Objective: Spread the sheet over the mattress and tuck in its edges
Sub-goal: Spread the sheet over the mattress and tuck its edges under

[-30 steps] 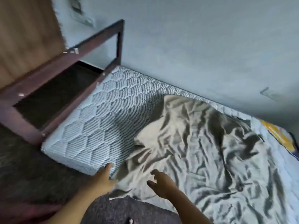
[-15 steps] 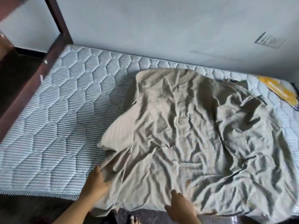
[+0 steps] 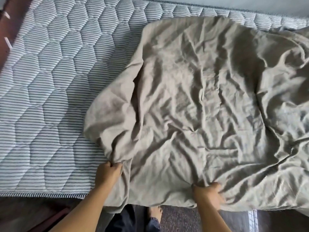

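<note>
A crumpled beige sheet lies over the right and middle of the quilted, striped mattress, whose left part is bare. The sheet's near edge hangs over the mattress's front side. My left hand grips a bunched fold at the sheet's left near corner. My right hand grips a gathered fold at the near edge, further right. The sheet's left side is folded back on itself.
A dark wooden bed frame runs along the mattress's left end. A pale wall borders the far side. My bare foot and dark trouser leg stand on the floor by the near edge.
My head has tilted down and closer to the bed. Both hands, which were reaching to the sheet's near edge, now grip folds of it.
</note>
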`<state>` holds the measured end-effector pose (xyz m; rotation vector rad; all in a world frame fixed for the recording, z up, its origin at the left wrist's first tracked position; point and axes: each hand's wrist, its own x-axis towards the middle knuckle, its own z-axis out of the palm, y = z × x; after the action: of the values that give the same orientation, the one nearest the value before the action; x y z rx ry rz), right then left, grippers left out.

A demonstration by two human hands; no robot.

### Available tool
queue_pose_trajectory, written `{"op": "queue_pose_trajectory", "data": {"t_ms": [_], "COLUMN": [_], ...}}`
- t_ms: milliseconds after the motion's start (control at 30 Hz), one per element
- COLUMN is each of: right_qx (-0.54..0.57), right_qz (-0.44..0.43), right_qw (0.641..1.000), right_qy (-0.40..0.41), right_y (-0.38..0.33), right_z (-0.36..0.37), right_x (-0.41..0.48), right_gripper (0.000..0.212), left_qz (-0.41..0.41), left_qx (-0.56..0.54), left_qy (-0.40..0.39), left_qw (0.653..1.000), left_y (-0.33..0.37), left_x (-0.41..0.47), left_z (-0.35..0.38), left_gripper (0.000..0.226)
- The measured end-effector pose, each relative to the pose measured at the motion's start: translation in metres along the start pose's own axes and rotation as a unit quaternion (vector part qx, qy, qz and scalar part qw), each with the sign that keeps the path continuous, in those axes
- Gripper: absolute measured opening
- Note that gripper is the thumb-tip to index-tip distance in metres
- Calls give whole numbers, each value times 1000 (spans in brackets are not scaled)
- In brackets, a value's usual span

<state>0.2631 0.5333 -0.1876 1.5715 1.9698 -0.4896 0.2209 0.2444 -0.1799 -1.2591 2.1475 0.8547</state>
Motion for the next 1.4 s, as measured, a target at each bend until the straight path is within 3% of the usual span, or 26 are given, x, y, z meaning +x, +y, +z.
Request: {"op": "queue_pose_trajectory", "data": {"t_ms": [100,200,267,333,433,567,633,733,833,900,933,1000,1033,1067,1100,1133,1200,1233,1267,1300,1400], "right_qx": [-52,-72,-20,58,159,246,286,398,421,423,446,492,512,530,542,546,544,529,504,481,406], "right_qz": [-71,-140,-183,-205,-220,-241,-276,-344,-411,-463,-486,-533,-558,-579,-594,-601,-600,-604,-610,-618,-661], "right_qw": [996,987,983,977,962,939,917,850,808,778,751,687,652,618,592,583,586,596,609,617,605], "right_qy": [-7,-9,-2,7,29,27,34,-4,-22,-16,-19,-34,-40,-44,-44,-34,-8,18,53,88,181], "right_y": [9,12,14,20,36,57,47,4,-35,-55,-60,-63,-63,-61,-59,-58,-54,-52,-51,-51,-46], "right_z": [-5,-6,-7,-12,-31,-58,-83,-147,-228,-274,-299,-349,-370,-385,-393,-396,-390,-388,-385,-386,-395], "right_x": [7,5,5,6,6,-17,-37,-69,-115,-144,-164,-203,-220,-237,-251,-263,-281,-288,-290,-292,-297], "right_gripper": [35,25,19,23,29,21,24,42,42,36,36,36,33,28,24,23,24,23,20,19,52], "left_qz": [-26,-19,-1,23,52,-1,-45,-56,-12,83,152,289,330,347,337,317,290,295,311,329,396], "left_qx": [-68,-94,-125,-163,-71,10,-20,-144,-334,-427,-480,-593,-635,-650,-641,-600,-506,-492,-508,-543,-642], "left_qy": [-2,-35,-75,-114,-96,-74,-109,-157,-156,-166,-170,-177,-189,-209,-225,-235,-266,-263,-240,-209,-147], "left_qw": [997,995,989,980,992,997,993,975,930,885,847,730,673,643,652,695,768,776,766,744,640], "left_y": [0,-1,-5,-9,-10,-8,-6,15,40,59,64,70,70,70,70,71,72,74,78,81,78], "left_x": [-1,-3,-9,-18,-21,-38,-56,-85,-121,-139,-151,-181,-194,-208,-219,-226,-245,-257,-264,-271,-292], "left_z": [-6,-11,-18,-33,-71,-137,-164,-204,-249,-281,-302,-349,-369,-379,-380,-374,-359,-358,-362,-371,-411], "left_gripper": [52,48,44,50,67,52,40,19,18,16,17,24,26,28,31,36,29,16,15,31,47]}}
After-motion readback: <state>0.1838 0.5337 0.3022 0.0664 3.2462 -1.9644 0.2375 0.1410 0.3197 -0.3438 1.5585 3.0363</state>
